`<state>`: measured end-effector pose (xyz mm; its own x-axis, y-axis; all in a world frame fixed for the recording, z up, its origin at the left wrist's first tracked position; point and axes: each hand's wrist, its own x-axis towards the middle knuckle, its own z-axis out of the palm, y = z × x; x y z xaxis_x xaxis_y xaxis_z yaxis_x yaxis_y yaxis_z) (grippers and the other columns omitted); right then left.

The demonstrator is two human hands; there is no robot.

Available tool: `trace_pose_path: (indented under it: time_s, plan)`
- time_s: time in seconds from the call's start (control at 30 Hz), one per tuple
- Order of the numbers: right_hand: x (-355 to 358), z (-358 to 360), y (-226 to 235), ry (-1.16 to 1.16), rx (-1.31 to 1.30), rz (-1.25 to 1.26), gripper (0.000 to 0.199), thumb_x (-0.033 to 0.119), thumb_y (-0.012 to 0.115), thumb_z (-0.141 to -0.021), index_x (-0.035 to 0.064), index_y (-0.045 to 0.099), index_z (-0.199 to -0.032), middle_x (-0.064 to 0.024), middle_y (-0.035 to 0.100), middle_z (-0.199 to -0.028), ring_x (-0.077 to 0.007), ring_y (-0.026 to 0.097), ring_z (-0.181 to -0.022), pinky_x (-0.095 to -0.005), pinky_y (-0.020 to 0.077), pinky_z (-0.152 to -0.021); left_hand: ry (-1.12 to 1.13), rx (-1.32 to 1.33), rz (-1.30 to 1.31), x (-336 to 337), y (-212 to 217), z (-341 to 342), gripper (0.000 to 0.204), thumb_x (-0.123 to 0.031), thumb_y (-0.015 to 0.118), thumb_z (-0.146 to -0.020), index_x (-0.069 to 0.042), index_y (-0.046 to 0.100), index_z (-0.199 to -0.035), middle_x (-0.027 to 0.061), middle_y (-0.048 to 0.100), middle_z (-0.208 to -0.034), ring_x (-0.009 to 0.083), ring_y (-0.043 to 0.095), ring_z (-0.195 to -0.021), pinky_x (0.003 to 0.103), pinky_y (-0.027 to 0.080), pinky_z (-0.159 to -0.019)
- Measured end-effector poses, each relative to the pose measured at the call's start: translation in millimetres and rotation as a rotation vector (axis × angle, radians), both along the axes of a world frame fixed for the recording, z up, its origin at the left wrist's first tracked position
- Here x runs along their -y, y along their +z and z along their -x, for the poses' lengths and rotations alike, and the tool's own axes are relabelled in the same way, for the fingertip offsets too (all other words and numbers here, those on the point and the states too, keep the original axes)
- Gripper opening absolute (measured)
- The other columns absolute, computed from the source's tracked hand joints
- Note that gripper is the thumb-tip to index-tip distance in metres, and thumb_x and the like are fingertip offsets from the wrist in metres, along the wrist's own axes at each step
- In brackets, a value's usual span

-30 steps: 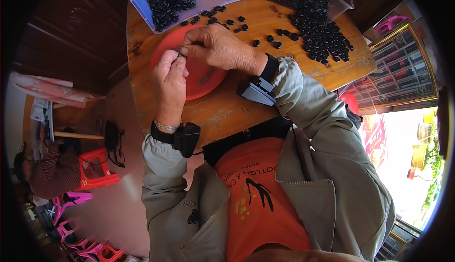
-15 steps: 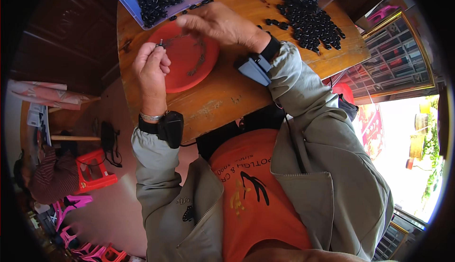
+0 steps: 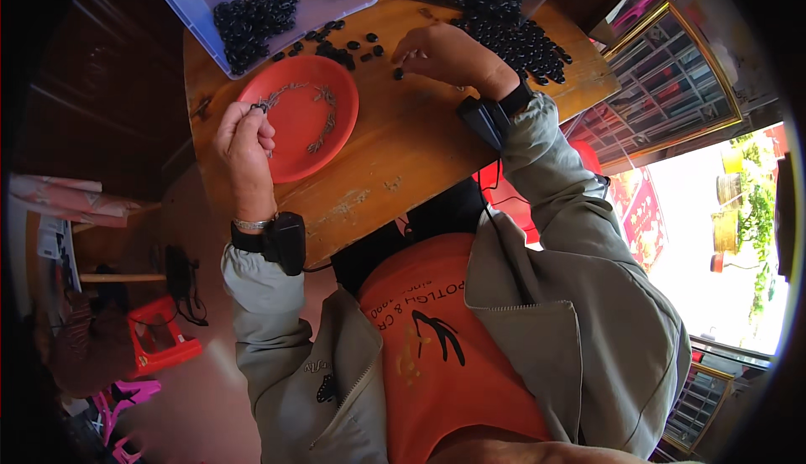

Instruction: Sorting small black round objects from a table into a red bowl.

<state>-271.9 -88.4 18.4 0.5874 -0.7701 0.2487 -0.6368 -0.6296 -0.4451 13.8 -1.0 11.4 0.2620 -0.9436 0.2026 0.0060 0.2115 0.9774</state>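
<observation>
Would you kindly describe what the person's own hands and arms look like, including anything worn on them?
The left hand and right hand are ungloved. Loose grey-green sleeves cover the forearms. Each wrist wears a black strap with a boxy dark device. The left wrist also has a silvery bracelet, and a thin dark cable shows beside its device.

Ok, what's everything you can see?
Table: one, brown, middle.
Plate: one, red, on table.
Thin bits: many, grey, on plate.
Tubs: two, clear (one bluish), table's far side.
Oval bits: loads, black, in tubs and on table.
Stools: at least two, red and pink, left floor.
Cloth: one, pink, far left.
Frames: two, gold-edged, right.
Wrist gadgets: two, black, one per wrist.
Shirt: one, orange, on person.
Jacket: one, grey-green, over shirt.
Left hand: one, bare, at plate's left edge.
Right hand: one, bare, near oval bits.
</observation>
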Motion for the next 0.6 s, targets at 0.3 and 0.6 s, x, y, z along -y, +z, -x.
trace_pose_path:
  time_s: [0.3, 0.6]
  plan:
    - [4, -9, -17, 0.012, -0.198, 0.079, 0.02, 0.015, 0.058, -0.076, 0.0107, 0.066, -0.094, -0.0098, 0.061, -0.091, -0.0303, 0.06, -0.086, -0.039, 0.0475, -0.074, -0.045, -0.011, 0.001, 3, -10, -5, 0.014, -0.009, 0.05, -0.085, -0.004, 0.055, -0.073, -0.0024, 0.048, -0.061, 0.0038, 0.04, -0.052, 0.018, 0.033, -0.048]
    - [9, -25, -40, -0.009, -0.38, 0.427, 0.015, 0.014, 0.054, -0.079, 0.0033, 0.058, -0.089, -0.014, 0.06, -0.086, -0.0305, 0.062, -0.083, -0.0376, 0.0506, -0.071, -0.053, -0.006, 0.005, 4, -8, -3, 0.013, -0.009, 0.05, -0.085, -0.004, 0.054, -0.074, -0.0021, 0.049, -0.062, 0.0039, 0.041, -0.054, 0.018, 0.033, -0.049]
